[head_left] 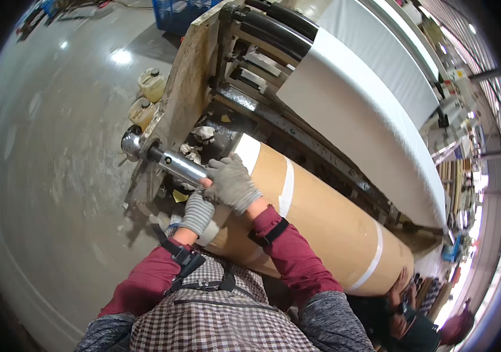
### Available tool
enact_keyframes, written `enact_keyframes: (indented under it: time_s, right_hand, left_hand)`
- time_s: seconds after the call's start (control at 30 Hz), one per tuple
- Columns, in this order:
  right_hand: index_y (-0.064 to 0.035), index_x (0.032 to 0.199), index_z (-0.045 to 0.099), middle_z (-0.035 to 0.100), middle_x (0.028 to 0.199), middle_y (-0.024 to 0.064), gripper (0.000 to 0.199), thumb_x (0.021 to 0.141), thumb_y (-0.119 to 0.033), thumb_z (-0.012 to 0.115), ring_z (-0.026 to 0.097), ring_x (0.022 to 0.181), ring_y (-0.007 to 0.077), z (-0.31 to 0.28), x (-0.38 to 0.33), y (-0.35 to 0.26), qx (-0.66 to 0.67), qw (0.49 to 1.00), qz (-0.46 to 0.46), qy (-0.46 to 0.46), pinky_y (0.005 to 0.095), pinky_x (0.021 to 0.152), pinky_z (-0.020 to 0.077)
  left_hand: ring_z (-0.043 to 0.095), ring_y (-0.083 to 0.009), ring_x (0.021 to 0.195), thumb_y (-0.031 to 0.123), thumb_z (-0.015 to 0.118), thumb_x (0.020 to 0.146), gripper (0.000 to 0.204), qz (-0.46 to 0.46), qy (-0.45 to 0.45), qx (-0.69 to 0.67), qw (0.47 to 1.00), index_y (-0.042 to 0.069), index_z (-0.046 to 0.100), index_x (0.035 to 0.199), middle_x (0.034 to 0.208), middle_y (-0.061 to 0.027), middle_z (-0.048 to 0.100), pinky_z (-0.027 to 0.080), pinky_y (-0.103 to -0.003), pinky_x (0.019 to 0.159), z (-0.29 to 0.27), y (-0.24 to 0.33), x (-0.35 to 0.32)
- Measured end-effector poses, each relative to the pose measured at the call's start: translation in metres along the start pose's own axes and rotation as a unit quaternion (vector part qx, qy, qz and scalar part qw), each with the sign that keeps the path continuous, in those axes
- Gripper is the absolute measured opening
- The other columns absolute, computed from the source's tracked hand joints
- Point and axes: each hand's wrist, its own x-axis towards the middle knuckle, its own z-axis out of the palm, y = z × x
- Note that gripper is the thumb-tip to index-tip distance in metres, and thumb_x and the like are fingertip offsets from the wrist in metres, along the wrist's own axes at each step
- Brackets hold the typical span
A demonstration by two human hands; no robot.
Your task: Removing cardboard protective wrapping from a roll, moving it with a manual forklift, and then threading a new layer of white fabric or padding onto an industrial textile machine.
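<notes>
Already the large brown-wrapped roll (315,217) lies across the machine frame (189,88), its near end at about seven o'clock from the picture's middle and its far end running out toward four o'clock, where a co-worker's hand (400,281) rests against it. A shiny metal shaft (174,164) sticks out of the roll's near end toward nine o'clock, ending in a round knob by the frame plate. The person's right hand (231,183), in a grey knit glove, lies curled over the top where shaft meets roll, fingers bent around it; the left hand (197,212), gloved the same, cups the roll's end face from below, fingers together. Judging from this, the roll appears seated with the shaft through it, while settling or securing the shaft end looks unfinished. Counted: one wrapped roll with three pale tape bands, one shaft, two gloved hands, two yellowish jugs (147,97) on the floor at ten o'clock, one white fabric web (368,111) above
</notes>
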Motion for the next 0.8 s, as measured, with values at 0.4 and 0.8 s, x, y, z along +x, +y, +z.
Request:
enact_keyframes:
  time_s: [0.4,0.8]
  right_hand:
    - [-0.0042,0.068,0.065,0.061,0.07,0.0152,0.048,0.076,-0.049,0.049,0.056,0.074,0.0312,-0.011,-0.004,0.033,0.057,0.993,-0.096,-0.037,0.0378,0.077,0.0364]
    - [-0.0049,0.069,0.066,0.061,0.068,0.0134,0.045,0.077,-0.046,0.048,0.058,0.072,0.0293,-0.009,-0.023,0.032,0.045,0.988,-0.151,0.002,0.0377,0.073,0.0387]
  left_hand:
    - [0.056,-0.0382,0.074,0.025,0.047,0.079,0.027,-0.068,0.215,0.47,0.853,0.001,0.059,0.078,0.075,-0.0236,0.058,0.044,-0.043,0.066,0.025,0.109,-0.048]
    - [0.057,-0.0316,0.065,0.009,0.039,0.083,0.023,0.017,0.29,0.479,0.828,-0.003,0.058,0.089,0.078,-0.0222,0.06,0.045,-0.037,0.06,0.003,0.04,-0.052]
